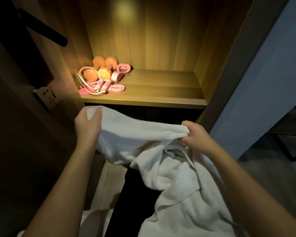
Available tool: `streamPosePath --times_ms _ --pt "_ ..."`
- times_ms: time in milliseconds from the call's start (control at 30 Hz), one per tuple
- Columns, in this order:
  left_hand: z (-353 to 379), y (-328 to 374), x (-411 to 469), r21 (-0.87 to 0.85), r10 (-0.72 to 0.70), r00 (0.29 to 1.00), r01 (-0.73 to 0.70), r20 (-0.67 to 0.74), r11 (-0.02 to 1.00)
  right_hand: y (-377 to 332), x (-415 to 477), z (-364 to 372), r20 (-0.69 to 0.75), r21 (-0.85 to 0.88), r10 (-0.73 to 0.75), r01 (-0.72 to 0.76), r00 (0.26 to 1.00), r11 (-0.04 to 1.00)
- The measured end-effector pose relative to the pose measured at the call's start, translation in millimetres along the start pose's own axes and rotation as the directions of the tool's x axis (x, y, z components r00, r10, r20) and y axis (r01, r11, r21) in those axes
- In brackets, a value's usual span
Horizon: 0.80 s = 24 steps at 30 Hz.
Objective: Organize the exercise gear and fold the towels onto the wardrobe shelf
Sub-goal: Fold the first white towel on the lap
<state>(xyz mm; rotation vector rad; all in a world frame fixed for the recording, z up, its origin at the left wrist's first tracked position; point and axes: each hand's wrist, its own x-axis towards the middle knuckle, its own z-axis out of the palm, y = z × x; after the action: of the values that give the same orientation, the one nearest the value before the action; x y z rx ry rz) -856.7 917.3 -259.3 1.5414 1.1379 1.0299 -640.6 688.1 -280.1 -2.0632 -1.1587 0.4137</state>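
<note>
Both hands grip a white towel (143,134) below the shelf (161,93): left hand (87,124) and right hand (196,135) fingers curled on its edge.

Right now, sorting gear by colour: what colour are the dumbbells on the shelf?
The dumbbells are orange; the head view shows them best.

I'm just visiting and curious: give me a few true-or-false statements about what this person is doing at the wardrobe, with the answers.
1. The left hand and the right hand both grip the white towel. True.
2. The dumbbells are blue. False: they are orange.
3. The pink jump rope lies at the left end of the shelf. True.
4. A folded towel lies on the shelf. False: the shelf holds no towel; the white towel is in the hands, unfolded.
</note>
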Motion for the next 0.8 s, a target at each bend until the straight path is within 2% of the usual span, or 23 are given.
streamPosePath --times_ms 67,133,167,267,300,333,367,433,500,567,667,733,800 --pt "5.7 14.0 -5.9 0.032 0.112 0.986 -0.117 0.123 0.993 -19.6 9.0 -6.5 0.022 0.011 -0.071 0.071 0.997 0.997" --pt "13.5 27.7 -17.5 0.021 0.191 0.937 -0.206 0.293 0.978 -37.8 16.3 -8.5 0.044 0.036 -0.114 0.112 0.993 0.993" --pt "18.4 34.7 -24.5 0.027 0.216 0.891 -0.247 0.4 0.969 -46.1 19.4 -8.4 0.05 0.046 -0.126 0.124 0.991 0.991" --pt "35.5 48.7 -41.8 0.118 0.244 0.676 -0.442 0.695 0.889 -68.2 27.0 -6.5 0.049 0.06 -0.15 0.147 0.987 0.987" --pt "40.9 51.9 -45.1 0.127 0.23 0.627 -0.471 0.744 0.873 -73.9 29.0 -7.2 0.044 0.059 -0.159 0.156 0.986 0.986" --pt "45.6 53.6 -46.2 0.123 0.224 0.611 -0.473 0.759 0.873 -78.0 30.8 -8.6 0.042 0.057 -0.169 0.167 0.985 0.984" --pt "49.1 54.1 -45.3 0.119 0.231 0.625 -0.466 0.745 0.876 -81.1 31.6 -10.5 0.046 0.051 -0.175 0.172 0.984 0.984" --pt "53.5 54.6 -40.1 0.158 0.261 0.712 -0.464 0.652 0.872 -81.5 34.2 -14.8 0.071 0.027 -0.162 0.16 0.984 0.987" --pt "50.5 53.2 -31.7 0.249 0.295 0.823 -0.454 0.486 0.856 -75.3 38.1 -21.4 0.09 -0.044 -0.119 0.123 0.989 0.991" --pt "37.2 50.8 -20.5 0.284 0.336 0.891 -0.422 0.305 0.861 -62.8 40.1 -30.8 0.083 -0.083 -0.063 0.07 0.995 0.994" --pt "8.1 48.0 -4.7 0.213 0.412 0.895 -0.442 0.173 0.871 -42.2 39.3 -40.9 0.008 -0.076 0.007 -0.006 1.0 0.997" --pt "-2.2 51.9 -0.2 0.157 0.471 0.86 -0.502 0.197 0.851 -36.5 39.7 -34.6 -0.011 -0.042 0.008 -0.008 1.0 0.999" --pt "-1.7 59.4 -3.2 0.095 0.517 0.809 -0.559 0.279 0.824 -40.2 42.6 -17.4 0.05 -0.026 -0.014 0.016 0.999 1.0"
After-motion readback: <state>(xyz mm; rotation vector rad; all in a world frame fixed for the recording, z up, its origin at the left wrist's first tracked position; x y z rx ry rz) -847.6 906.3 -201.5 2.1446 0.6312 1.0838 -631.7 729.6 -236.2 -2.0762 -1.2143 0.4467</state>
